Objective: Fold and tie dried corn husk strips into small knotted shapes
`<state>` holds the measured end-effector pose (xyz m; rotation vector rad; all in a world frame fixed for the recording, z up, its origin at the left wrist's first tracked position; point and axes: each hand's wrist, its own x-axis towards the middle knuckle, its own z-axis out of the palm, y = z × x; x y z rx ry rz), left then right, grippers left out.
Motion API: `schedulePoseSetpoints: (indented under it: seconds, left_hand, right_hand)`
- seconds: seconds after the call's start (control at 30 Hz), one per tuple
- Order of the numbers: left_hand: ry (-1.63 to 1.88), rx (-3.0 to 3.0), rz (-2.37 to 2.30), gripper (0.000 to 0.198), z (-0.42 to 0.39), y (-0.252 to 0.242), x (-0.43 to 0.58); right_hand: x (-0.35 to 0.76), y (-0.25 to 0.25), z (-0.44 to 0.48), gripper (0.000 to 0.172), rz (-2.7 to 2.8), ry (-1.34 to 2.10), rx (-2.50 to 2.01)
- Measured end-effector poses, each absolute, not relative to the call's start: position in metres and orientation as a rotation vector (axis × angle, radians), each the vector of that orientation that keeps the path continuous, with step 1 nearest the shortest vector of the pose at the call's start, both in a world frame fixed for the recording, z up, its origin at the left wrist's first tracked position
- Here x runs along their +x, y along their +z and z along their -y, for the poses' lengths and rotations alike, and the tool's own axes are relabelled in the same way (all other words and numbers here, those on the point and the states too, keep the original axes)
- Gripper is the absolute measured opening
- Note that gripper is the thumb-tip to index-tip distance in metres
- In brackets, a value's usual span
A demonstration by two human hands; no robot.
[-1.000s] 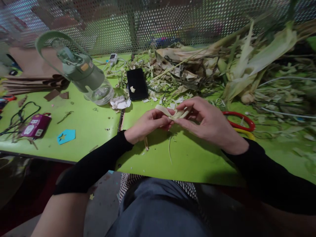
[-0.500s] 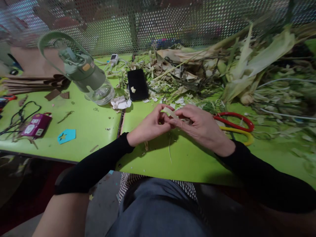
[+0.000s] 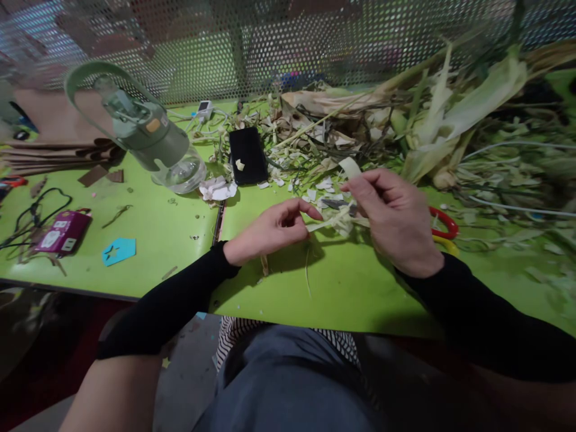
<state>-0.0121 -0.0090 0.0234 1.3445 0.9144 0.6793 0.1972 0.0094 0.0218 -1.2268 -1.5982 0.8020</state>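
A pale corn-husk strip point(image 3: 335, 221) is stretched between both hands above the green table point(image 3: 342, 294). My left hand point(image 3: 270, 231) pinches its left end between thumb and fingers. My right hand point(image 3: 393, 219) is closed on the other part, and a loose end of the strip sticks up above its fingers. Both arms wear black sleeves. Red-and-yellow-handled scissors point(image 3: 443, 225) lie on the table just behind my right hand, partly hidden by it.
A heap of corn husks and stalks point(image 3: 405, 126) fills the back right. A black phone point(image 3: 246, 155), crumpled tissue point(image 3: 219, 189) and a tilted green-topped bottle point(image 3: 148, 135) lie at the back left. Further left are a purple pouch point(image 3: 58, 233), a blue tag point(image 3: 118, 250) and brown sheets point(image 3: 58, 153). A perforated screen stands behind.
The hands were close together working the strip; now my right hand has lifted and pulled to the right, drawing the strip out, while my left hand keeps its end.
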Motion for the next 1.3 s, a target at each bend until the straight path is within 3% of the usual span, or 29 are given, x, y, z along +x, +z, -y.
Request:
schedulePoseSetpoints:
  seconds: [0.2,0.37,0.47,0.53,0.7,0.8,1.07,1.3]
  left_hand:
    - [0.646,1.509,-0.928,0.014,0.01,0.022,-0.01]
    - [0.723,1.344,-0.815,0.042,0.012,0.009,0.002]
    - [0.678,1.289,-0.784,0.046,0.011,0.005,0.004]
    - [0.667,1.324,-0.795,0.041,0.01,0.006,0.005]
    - [0.697,1.31,-0.888,0.004,0.015,0.018,0.005]
    - [0.681,1.194,-0.902,0.002,0.017,0.024,0.006]
    - [0.854,1.061,-0.885,0.013,0.017,0.021,0.005]
    - [0.848,1.112,-0.855,0.026,0.014,0.015,-0.001]
  right_hand:
    - [0.191,0.025,-0.004,0.034,1.7,0.761,-1.208]
    - [0.183,0.02,0.002,0.035,1.82,0.809,-1.157]
    - [0.18,0.017,0.004,0.034,1.859,0.838,-1.111]
    - [0.179,0.016,0.004,0.036,1.889,0.839,-1.089]
    - [0.182,0.014,0.001,0.038,1.83,0.837,-1.142]
    - [0.183,0.013,0.0,0.04,1.768,0.914,-1.176]
    - [0.184,0.018,-0.002,0.04,1.701,0.985,-1.202]
    - [0.186,0.029,-0.003,0.043,1.691,1.458,-1.34]
